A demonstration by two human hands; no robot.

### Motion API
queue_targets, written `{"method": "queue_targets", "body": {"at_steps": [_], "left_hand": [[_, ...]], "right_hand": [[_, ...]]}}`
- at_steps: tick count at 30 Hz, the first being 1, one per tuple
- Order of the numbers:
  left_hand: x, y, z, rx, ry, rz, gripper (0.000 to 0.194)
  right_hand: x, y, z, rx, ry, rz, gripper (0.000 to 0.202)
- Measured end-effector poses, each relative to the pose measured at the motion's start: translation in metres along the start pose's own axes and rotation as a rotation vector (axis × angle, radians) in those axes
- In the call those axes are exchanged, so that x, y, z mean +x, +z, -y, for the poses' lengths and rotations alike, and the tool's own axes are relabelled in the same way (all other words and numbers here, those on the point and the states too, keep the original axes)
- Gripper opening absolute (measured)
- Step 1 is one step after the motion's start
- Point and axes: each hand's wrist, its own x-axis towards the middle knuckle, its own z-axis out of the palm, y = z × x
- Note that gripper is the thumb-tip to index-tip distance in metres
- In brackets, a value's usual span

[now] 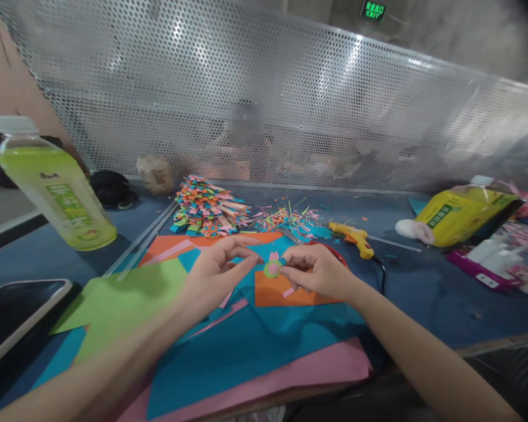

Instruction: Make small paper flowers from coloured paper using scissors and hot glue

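Observation:
Between the thumb and index finger of my right hand (pixel 314 269) is a small green-and-pink cutout (pixel 273 269), with pink points on top and a rounded green edge. Just left of it, my left hand (pixel 222 269) has thumb and forefinger brought together in a pinch; whatever they hold, if anything, is too small to make out. Both hands are over coloured sheets that look like felt or paper: an orange piece (pixel 266 293), a large blue sheet (pixel 246 346) and a green sheet (pixel 127 299). Red-handled scissors (pixel 334 253) lie partly hidden behind my right hand.
A yellow glue gun (pixel 354 237) with a black cord lies beyond my right hand. Behind the sheets are a heap of colourful strips (pixel 209 208) and loose scraps (pixel 288 220). Bottles (pixel 59 187) stand left and right (pixel 462 214). A phone-like device (pixel 17 316) lies at left. A perforated metal panel (pixel 290 88) borders the back.

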Motion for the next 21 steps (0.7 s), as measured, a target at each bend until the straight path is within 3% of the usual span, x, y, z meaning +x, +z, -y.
{"method": "queue_targets", "body": {"at_steps": [3, 5, 9, 13, 18, 21], "left_hand": [[0.002, -0.002, 0.000, -0.004, 0.016, -0.080, 0.033], [0.003, -0.003, 0.001, -0.074, -0.074, -0.078, 0.032], [0.003, -0.005, 0.005, -0.336, -0.351, 0.142, 0.027], [-0.002, -0.006, 0.009, -0.490, -0.356, 0.396, 0.030], [-0.006, -0.008, 0.006, -0.409, -0.248, 0.538, 0.034], [-0.007, -0.007, 0.004, -0.384, -0.225, 0.536, 0.036]], "right_hand": [[-0.001, -0.004, -0.005, -0.441, -0.258, -0.130, 0.014], [-0.002, -0.008, -0.007, -0.721, -0.444, -0.245, 0.015], [-0.007, -0.016, -0.004, -1.054, -0.692, -0.409, 0.017], [-0.011, -0.018, 0.006, -1.088, -0.804, -0.392, 0.021], [-0.013, -0.018, 0.014, -1.035, -0.868, -0.389, 0.023], [-0.014, -0.018, 0.014, -1.030, -0.877, -0.388, 0.023]]}}
